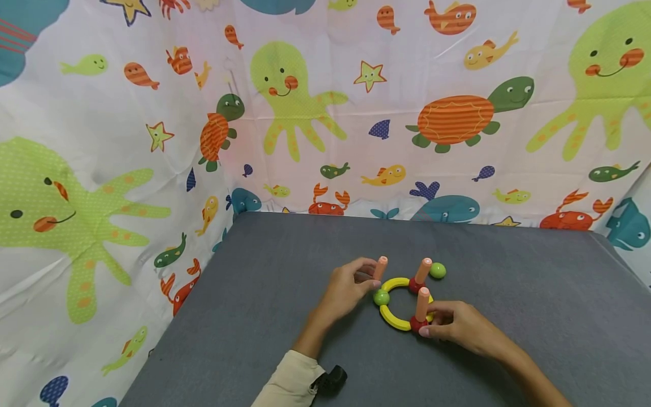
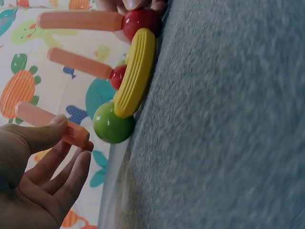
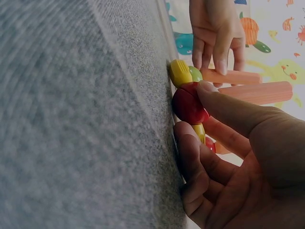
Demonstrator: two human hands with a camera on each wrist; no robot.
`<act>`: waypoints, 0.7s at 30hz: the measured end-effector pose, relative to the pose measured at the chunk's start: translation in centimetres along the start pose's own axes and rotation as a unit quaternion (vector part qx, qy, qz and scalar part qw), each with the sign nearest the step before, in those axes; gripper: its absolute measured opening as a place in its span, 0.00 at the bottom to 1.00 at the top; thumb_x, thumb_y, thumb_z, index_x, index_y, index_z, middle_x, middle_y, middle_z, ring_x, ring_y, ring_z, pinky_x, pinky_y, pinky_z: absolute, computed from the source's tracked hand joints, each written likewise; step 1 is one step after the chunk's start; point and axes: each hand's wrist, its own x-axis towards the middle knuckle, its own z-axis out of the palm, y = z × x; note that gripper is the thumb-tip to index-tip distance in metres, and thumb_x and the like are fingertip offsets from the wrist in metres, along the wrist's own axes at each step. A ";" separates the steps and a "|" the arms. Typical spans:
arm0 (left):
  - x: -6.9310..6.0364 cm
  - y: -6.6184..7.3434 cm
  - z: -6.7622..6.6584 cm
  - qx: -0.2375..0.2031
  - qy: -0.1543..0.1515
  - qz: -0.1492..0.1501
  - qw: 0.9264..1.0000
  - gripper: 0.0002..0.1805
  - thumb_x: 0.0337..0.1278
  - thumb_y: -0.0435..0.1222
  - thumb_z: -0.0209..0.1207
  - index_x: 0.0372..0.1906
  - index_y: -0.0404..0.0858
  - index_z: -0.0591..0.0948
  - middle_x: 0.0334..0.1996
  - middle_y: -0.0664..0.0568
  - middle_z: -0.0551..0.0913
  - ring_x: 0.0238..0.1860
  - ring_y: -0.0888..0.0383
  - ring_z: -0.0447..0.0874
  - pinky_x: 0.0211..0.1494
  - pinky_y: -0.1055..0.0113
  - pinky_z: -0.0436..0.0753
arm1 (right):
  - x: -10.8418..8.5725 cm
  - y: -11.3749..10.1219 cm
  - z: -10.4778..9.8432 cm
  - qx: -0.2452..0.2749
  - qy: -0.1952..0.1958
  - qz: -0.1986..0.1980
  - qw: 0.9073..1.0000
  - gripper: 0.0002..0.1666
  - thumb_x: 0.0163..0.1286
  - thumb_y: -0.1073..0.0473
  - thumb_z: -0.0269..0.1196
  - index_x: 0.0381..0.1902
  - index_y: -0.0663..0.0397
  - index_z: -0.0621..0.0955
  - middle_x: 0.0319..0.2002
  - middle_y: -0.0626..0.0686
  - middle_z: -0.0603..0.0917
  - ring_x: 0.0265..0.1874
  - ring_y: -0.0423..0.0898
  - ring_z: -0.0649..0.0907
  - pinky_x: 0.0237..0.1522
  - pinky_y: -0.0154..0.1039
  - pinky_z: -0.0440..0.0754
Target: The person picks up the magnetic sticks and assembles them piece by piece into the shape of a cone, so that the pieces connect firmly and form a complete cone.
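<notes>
A ring of curved yellow pieces (image 1: 394,320) joined by balls lies on the grey surface. Salmon-coloured pegs stand upright in its two red balls: a near peg (image 1: 422,305) in the near red ball (image 2: 141,25), a far peg (image 1: 423,270) in the far red ball (image 1: 416,286). At the ring's left is a green ball (image 2: 113,122) without a peg. My left hand (image 1: 346,288) pinches another salmon peg (image 2: 76,133) between thumb and fingers, just beside and apart from that green ball. With thumb and fingers, my right hand (image 1: 460,325) grips the near red ball.
A loose green ball (image 1: 437,271) lies just behind the ring, near the far peg. The grey tabletop (image 1: 254,294) stretches around the ring. Behind and to the left hangs a white curtain (image 1: 325,130) printed with sea animals, meeting the table's back edge.
</notes>
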 end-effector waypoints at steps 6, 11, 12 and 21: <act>-0.1 0.2 0.8 -0.011 -0.008 0.012 1.000 0.20 0.67 0.36 0.71 0.62 0.44 0.83 0.52 0.51 0.88 0.52 0.59 0.90 0.57 0.67 0.86 | 0.0 0.0 -0.1 -0.009 0.005 0.000 1.000 0.15 0.69 0.48 0.74 0.48 0.48 0.87 0.28 0.47 0.82 0.27 0.40 0.80 0.28 0.33 0.75; 0.0 0.4 1.1 -0.023 -0.008 0.016 1.000 0.18 0.66 0.37 0.71 0.59 0.43 0.84 0.52 0.52 0.88 0.51 0.61 0.89 0.57 0.69 0.85 | 0.0 0.0 -0.1 -0.011 0.004 -0.001 1.000 0.16 0.69 0.48 0.74 0.48 0.49 0.87 0.28 0.47 0.82 0.27 0.40 0.80 0.28 0.33 0.76; 0.0 0.5 1.2 -0.023 -0.008 0.017 1.000 0.18 0.66 0.37 0.71 0.58 0.43 0.84 0.52 0.52 0.89 0.51 0.62 0.90 0.56 0.69 0.86 | 0.1 0.0 -0.1 -0.010 0.003 -0.001 1.000 0.16 0.69 0.49 0.74 0.48 0.49 0.87 0.28 0.48 0.82 0.27 0.40 0.80 0.28 0.33 0.75; 0.0 0.5 1.3 -0.006 -0.022 -0.001 1.000 0.18 0.66 0.37 0.71 0.58 0.42 0.86 0.52 0.53 0.89 0.50 0.62 0.89 0.56 0.70 0.85 | 0.2 0.0 -0.1 -0.007 -0.001 0.013 1.000 0.17 0.69 0.49 0.74 0.49 0.51 0.87 0.28 0.48 0.82 0.27 0.42 0.80 0.28 0.33 0.75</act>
